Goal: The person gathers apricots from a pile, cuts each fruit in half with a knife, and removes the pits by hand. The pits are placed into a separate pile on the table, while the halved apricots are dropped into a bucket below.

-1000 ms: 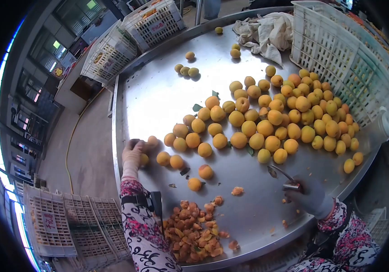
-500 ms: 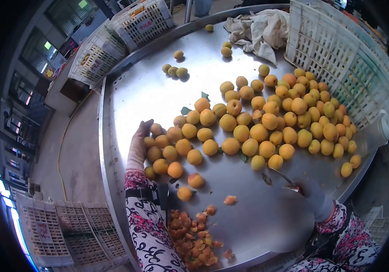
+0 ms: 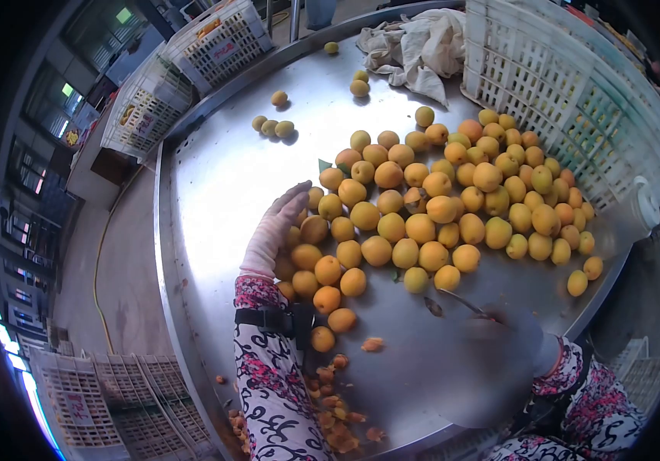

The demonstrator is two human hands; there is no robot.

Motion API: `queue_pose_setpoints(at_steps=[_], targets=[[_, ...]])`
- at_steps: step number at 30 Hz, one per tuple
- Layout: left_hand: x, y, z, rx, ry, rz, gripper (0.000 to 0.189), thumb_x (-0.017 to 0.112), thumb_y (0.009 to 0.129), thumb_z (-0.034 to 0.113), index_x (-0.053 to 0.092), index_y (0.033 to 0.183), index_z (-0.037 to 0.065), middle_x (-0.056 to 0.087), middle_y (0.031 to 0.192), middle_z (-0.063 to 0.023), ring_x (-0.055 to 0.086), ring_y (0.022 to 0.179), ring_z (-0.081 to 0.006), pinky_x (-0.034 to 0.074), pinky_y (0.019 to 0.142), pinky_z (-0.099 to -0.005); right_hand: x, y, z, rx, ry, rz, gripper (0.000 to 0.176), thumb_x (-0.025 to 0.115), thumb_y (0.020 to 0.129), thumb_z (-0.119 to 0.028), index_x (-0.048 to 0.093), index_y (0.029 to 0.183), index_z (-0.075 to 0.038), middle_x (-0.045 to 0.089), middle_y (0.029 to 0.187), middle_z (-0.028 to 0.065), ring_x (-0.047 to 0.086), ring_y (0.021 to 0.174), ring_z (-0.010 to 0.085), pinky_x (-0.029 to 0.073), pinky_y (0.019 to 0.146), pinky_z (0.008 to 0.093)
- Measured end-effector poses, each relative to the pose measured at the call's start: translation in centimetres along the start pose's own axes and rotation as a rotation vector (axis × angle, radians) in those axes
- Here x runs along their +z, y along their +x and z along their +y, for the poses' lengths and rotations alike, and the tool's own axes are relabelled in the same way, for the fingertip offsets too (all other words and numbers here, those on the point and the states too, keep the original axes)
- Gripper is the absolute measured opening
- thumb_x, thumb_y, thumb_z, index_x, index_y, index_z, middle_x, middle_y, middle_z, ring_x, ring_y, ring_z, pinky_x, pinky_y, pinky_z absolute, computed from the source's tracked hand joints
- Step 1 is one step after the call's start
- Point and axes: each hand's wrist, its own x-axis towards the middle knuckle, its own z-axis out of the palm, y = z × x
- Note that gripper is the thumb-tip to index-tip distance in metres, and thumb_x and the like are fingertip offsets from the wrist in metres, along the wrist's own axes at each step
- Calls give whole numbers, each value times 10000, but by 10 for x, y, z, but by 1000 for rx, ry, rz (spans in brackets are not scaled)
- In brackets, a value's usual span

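Though scraps (image 3: pixel 341 436) lie at the near side of the desk (image 3: pixel 215 177), we find most fruit (image 3: pixel 421 229) whole, massed mid-surface; our left hand (image 3: pixel 275 227), open, borders them, while our right hand (image 3: pixel 518 338), blurred, grips a tool (image 3: pixel 464 303).

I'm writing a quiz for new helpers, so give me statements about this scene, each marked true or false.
1. The left hand is beside the apricots. True.
2. The cloth lies inside a crate. False: it lies on the table.
3. The right hand holds a metal tool. True.
4. The jug stands left of the apricots. False: it is at their right.
5. Fruit scraps lie on the table. True.
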Motion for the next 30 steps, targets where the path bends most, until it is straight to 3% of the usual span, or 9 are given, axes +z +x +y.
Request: queue_pose_setpoints(at_steps=[7, 13, 16, 20, 23, 25, 27, 30], targets=[[26, -9, -8, -14, -241, 15, 447, 582, 884, 319, 532, 1272, 104, 540, 1236, -56, 460, 1133, -184, 362, 974, -301, -9, -17, -4, 58, -15, -43, 182, 621, 854, -161, 629, 968, -19, 621, 771, 30, 566, 684, 63, 464, 628, 221], [67, -18, 3, 20, -216, 91, 398, 593, 879, 321, 588, 1210, 99, 589, 1147, -47, 492, 1074, -148, 371, 943, -284, -17, -35, -1, 5, -58, -34, 202, 636, 841, -172, 624, 969, -16, 602, 711, 23, 544, 644, 65, 448, 604, 224], [101, -26, 13, -62, -214, 133, 396, 618, 864, 332, 609, 1172, 83, 607, 1103, -48, 517, 1024, -145, 394, 913, -273, -18, -46, 6, -120, -24, -1, 208, 650, 838, -187, 622, 956, -18, 574, 661, 36, 523, 614, 63, 430, 567, 237], [134, -25, -2, 5, -194, 186, 440, 647, 845, 353, 602, 1159, 47, 611, 1094, -65, 539, 997, -160, 430, 869, -278, -18, -59, 14, -310, 6, 98, 218, 651, 843, -176, 613, 972, -4, 564, 637, 29, 516, 603, 53, 427, 547, 234], [153, -33, -8, 113, -87, 249, 539, 627, 859, 373, 517, 1255, 24, 578, 1180, -115, 519, 1093, -183, 395, 948, -288, -12, -62, 22, -439, 65, 213, 226, 642, 850, -164, 606, 993, 7, 568, 645, 26, 524, 591, 47, 431, 534, 228], [166, -46, -8, 109, 94, 333, 661, 580, 858, 455, 438, 1326, 9, 485, 1312, -175, 452, 1221, -268, 330, 1028, -324, -7, -63, 15, -472, 118, 214, 223, 629, 860, -156, 604, 1005, 11, 584, 662, 27, 537, 587, 41, 436, 529, 221], [179, -60, -5, 143, 213, 414, 699, 557, 855, 484, 408, 1345, 8, 440, 1352, -194, 419, 1253, -296, 308, 1047, -336, -3, -63, 9, -413, 155, 252, 202, 614, 869, -148, 606, 1001, 4, 598, 674, 25, 548, 596, 38, 441, 535, 218], [194, -79, -1, 68, 342, 481, 646, 545, 869, 469, 443, 1323, 21, 466, 1328, -198, 437, 1234, -303, 324, 1038, -342, 1, -58, 10, -492, 104, 257, 178, 614, 872, -151, 602, 968, -2, 597, 686, 18, 552, 617, 40, 436, 548, 212]])
